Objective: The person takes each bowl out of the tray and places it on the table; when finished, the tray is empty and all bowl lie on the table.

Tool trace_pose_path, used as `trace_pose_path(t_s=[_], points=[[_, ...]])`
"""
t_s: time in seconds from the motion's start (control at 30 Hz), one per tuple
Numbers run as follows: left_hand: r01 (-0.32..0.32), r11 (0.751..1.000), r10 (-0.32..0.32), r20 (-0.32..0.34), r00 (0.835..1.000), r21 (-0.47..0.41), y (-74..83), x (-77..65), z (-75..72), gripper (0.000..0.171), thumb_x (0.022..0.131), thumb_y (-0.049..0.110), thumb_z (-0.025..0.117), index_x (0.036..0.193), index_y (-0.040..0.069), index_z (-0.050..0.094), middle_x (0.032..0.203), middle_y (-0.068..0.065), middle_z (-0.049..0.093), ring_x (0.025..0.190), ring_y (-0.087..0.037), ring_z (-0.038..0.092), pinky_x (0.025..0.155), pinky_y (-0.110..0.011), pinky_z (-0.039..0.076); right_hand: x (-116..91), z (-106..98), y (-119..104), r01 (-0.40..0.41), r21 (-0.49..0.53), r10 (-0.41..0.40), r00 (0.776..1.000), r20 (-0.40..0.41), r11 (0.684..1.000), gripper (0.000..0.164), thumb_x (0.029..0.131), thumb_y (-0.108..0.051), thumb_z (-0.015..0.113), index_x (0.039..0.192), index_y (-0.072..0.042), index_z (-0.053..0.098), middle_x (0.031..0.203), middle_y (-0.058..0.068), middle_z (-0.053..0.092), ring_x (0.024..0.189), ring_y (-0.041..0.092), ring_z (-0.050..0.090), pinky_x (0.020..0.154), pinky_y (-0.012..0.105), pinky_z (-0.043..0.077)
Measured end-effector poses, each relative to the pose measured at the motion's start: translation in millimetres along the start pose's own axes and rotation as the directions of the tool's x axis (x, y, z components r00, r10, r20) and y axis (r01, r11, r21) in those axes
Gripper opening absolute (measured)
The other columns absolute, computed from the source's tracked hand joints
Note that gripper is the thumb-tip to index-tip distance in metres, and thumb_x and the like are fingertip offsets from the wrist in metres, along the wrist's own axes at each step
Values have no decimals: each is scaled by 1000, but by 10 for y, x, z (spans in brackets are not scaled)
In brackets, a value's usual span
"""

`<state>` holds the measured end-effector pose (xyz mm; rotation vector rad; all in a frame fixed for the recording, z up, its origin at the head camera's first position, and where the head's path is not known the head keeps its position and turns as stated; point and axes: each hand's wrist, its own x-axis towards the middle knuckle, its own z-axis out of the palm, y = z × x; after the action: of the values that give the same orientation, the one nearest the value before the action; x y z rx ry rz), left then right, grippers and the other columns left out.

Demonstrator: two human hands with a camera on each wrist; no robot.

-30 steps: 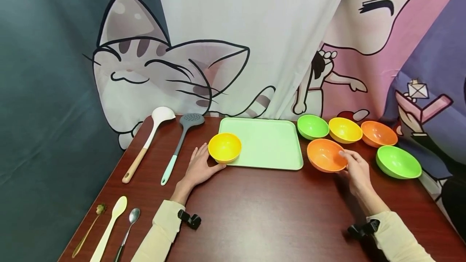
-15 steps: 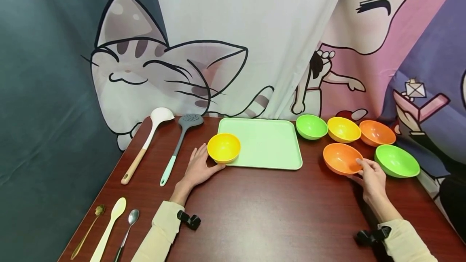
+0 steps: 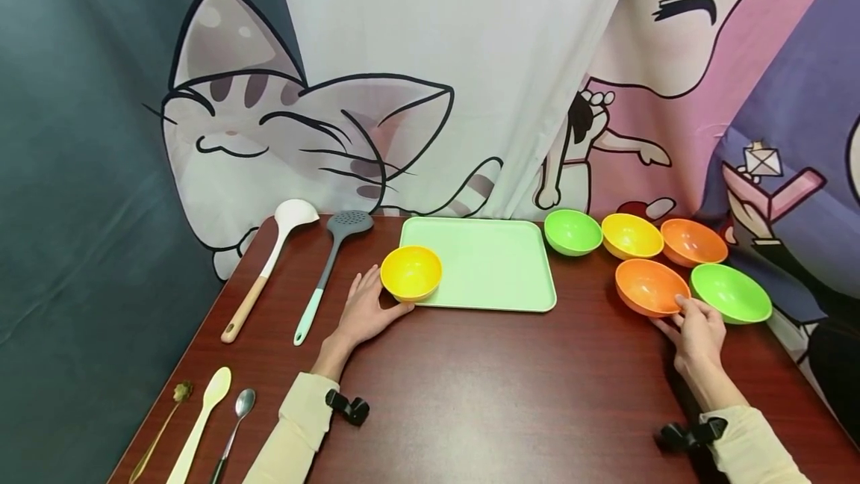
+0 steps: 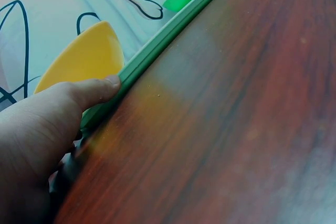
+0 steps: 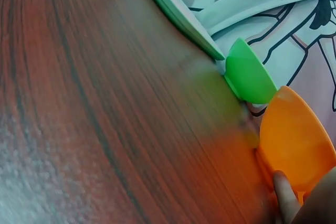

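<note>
A yellow bowl (image 3: 411,273) sits on the left front corner of a pale green tray (image 3: 497,267). Around that corner lies my left hand (image 3: 366,311), its fingers stretched along the left side. The left thumb (image 4: 97,92) touches beside the bowl at the tray's front edge. On the right, my right hand (image 3: 699,334) pinches the rim of an orange bowl (image 3: 648,286), thumb at the rim and a finger (image 5: 285,195) beneath. This bowl is just in front of another yellow bowl (image 3: 631,236) and a second orange bowl (image 3: 693,242), with a green bowl (image 3: 731,293) to its right.
Another green bowl (image 3: 572,232) stands beside the tray's right edge. To the left lie a white ladle (image 3: 282,241), a grey skimmer (image 3: 336,252), a cream spoon (image 3: 204,417), a metal spoon (image 3: 238,420) and a thin gold utensil (image 3: 164,424). A printed curtain (image 3: 510,58) hangs behind the table.
My right hand has carried the orange bowl rightward, away from the tray, then slightly back toward the rear bowls. My left hand has stayed at the tray corner by the yellow bowl.
</note>
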<state>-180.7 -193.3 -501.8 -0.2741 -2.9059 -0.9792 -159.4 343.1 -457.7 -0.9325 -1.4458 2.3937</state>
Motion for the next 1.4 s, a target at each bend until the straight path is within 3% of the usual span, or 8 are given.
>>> trace_pose_path(t_s=[0.33,0.47,0.8,0.93,1.13,1.27,1.4], points=[[-9,1000,9,-5,1000,-4,35,1,-25,93,83,59,71,157,17,33,159,-8,38,153,-29,23,125,-56,7,10,4,7,55,57,-56,998,17,997,14,100,-10,55,105,-14,43,117,-3,38,73,7,62,57,29,61],[-10,1000,10,-8,1000,-3,37,-3,-29,93,83,59,72,156,17,32,159,-8,38,153,-29,23,125,-56,7,1,24,-2,65,67,-66,998,11,996,16,101,-9,53,105,-15,39,119,-4,37,78,6,65,57,28,60],[6,1000,-6,-20,1000,-8,18,-5,-28,93,83,59,72,156,17,33,159,-9,38,153,-29,23,125,-56,6,-17,94,-69,80,111,-85,995,44,991,10,98,-1,56,93,-5,48,128,-4,39,83,6,64,66,21,58],[3,1000,-3,-15,1000,-2,17,-5,-22,94,83,59,72,156,17,33,159,-9,39,153,-29,23,125,-56,6,-35,49,-57,78,139,-87,995,55,987,13,98,-1,56,87,-4,50,120,-3,45,79,8,65,67,21,58],[-2,1000,2,-10,1000,7,26,2,-13,95,82,60,72,157,16,32,158,-9,39,153,-29,23,125,-56,7,-106,-42,-55,68,171,-84,993,86,983,14,97,-1,57,85,-5,52,89,0,59,68,12,66,66,24,59],[6,1000,-6,-5,1000,21,21,9,-1,96,83,60,72,157,15,31,159,-10,38,153,-29,23,126,-54,7,-188,-44,-52,97,122,-102,994,32,988,12,98,-5,58,96,-9,47,89,-1,56,69,10,63,64,22,58],[10,1000,-10,0,1000,24,8,7,10,96,83,60,71,157,15,31,159,-10,37,154,-28,22,126,-53,6,-273,-6,-37,142,32,-140,988,-69,989,24,97,-9,60,105,-16,39,100,-4,48,71,6,57,60,18,55]])
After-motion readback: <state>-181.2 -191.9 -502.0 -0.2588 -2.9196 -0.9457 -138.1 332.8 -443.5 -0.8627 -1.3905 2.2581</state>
